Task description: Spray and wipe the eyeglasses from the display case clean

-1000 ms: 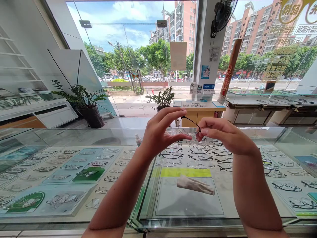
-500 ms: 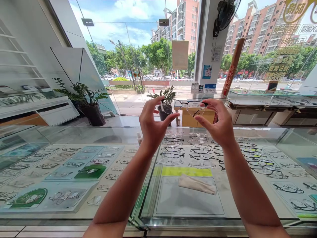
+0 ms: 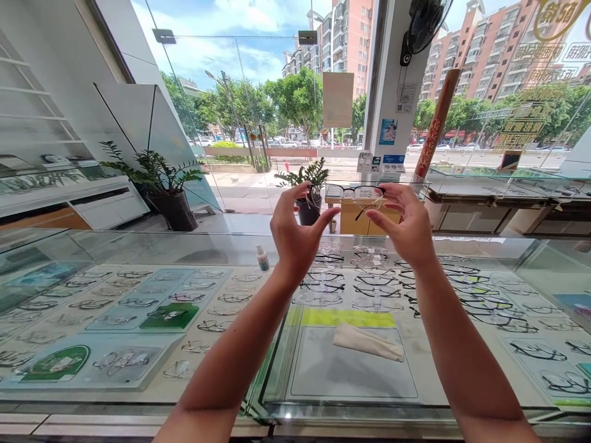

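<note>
A pair of eyeglasses point(image 3: 349, 190) with a dark upper rim and clear lenses is held up in front of me, above the far edge of the glass counter. My left hand point(image 3: 298, 231) grips its left end, fingers on top and thumb below. At the other end, my right hand point(image 3: 409, 226) holds it the same way. One dark temple tip shows below the right lens; my fingers cover parts of the frame's ends. A folded cream cloth point(image 3: 368, 343) lies on a grey mat point(image 3: 353, 378) on the counter below my hands.
Rows of eyeglasses point(image 3: 376, 280) fill the glass display counter point(image 3: 277, 369). A small spray bottle point(image 3: 262, 258) stands beside my left forearm. Beyond are potted plants point(image 3: 173, 209), a yellow cabinet point(image 3: 369, 224), a wall fan point(image 3: 422, 24) and large windows facing a street.
My left hand has shifted a little right, toward the right hand, and the eyeglasses have turned slightly with it. The spray bottle behind my left arm now shows more fully.
</note>
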The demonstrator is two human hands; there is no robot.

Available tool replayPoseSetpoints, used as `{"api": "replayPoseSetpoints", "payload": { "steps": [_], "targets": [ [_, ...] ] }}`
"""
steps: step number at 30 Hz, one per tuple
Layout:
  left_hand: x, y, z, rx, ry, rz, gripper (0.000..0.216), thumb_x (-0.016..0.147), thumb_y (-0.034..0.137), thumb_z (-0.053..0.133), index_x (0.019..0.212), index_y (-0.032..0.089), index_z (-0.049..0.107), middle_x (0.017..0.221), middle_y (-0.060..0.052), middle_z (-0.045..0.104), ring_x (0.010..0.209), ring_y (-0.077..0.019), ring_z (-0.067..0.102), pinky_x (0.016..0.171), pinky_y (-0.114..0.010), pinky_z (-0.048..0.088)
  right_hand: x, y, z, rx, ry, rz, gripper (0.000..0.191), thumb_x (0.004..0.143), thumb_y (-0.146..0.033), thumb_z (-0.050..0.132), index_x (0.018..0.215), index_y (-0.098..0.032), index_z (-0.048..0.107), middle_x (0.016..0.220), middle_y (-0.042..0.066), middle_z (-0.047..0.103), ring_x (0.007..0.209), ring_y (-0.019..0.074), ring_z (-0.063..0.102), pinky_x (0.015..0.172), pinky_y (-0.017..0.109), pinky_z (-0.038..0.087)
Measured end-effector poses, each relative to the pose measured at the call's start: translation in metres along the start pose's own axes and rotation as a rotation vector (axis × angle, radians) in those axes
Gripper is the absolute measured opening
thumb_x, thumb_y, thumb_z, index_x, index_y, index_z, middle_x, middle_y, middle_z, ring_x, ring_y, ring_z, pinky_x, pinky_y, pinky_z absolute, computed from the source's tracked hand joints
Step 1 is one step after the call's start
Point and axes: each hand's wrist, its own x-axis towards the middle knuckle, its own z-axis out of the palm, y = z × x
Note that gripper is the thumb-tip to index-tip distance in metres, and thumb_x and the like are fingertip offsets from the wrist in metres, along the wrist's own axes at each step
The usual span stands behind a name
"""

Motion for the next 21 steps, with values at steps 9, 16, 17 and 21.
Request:
{"api": "replayPoseSetpoints", "payload": {
  "steps": [9, 16, 17, 21],
  "targets": [
    [-0.002, 0.005, -0.001, -0.008, 0.063, 0.128, 0.066, 0.084, 0.056, 0.088, 0.139, 0.027, 0.064, 0.135, -0.011, 0.069, 0.129, -0.0317, 0.063, 0.107, -0.049, 0.056, 0.000, 0.007, 0.007, 0.101, -0.032, 0.091, 0.063, 0.085, -0.053, 0.087, 0.138, -0.027, 0.064, 0.142, 0.015, 0.072, 0.134, 0.0323, 0.069, 0.108, 0.053, 0.062],
    [-0.003, 0.002, 0.000, 0.016, 0.057, 0.192, 0.073, 0.087, 0.053, 0.086, 0.150, 0.028, 0.058, 0.141, -0.012, 0.066, 0.134, -0.0327, 0.061, 0.110, -0.050, 0.055, -0.003, 0.004, 0.013, 0.027, 0.014, 0.007, 0.057, 0.091, -0.052, 0.081, 0.140, -0.027, 0.062, 0.147, 0.015, 0.070, 0.137, 0.0322, 0.068, 0.106, 0.051, 0.062],
    [-0.003, 0.002, 0.000, 0.008, 0.053, 0.193, 0.073, 0.087, 0.052, 0.085, 0.151, 0.029, 0.058, 0.142, -0.012, 0.065, 0.135, -0.0329, 0.060, 0.111, -0.051, 0.054, -0.003, 0.004, 0.013, 0.034, 0.014, 0.006, 0.057, 0.091, -0.051, 0.081, 0.140, -0.027, 0.063, 0.146, 0.015, 0.070, 0.136, 0.0322, 0.068, 0.106, 0.051, 0.063],
    [-0.001, 0.004, 0.000, 0.017, 0.067, 0.177, 0.072, 0.087, 0.054, 0.085, 0.150, 0.030, 0.059, 0.143, -0.012, 0.064, 0.138, -0.0334, 0.059, 0.115, -0.053, 0.052, -0.003, 0.001, 0.012, 0.053, 0.025, 0.003, 0.056, 0.091, -0.049, 0.083, 0.138, -0.027, 0.063, 0.144, 0.014, 0.072, 0.135, 0.0316, 0.069, 0.104, 0.049, 0.063]
  ]
}}
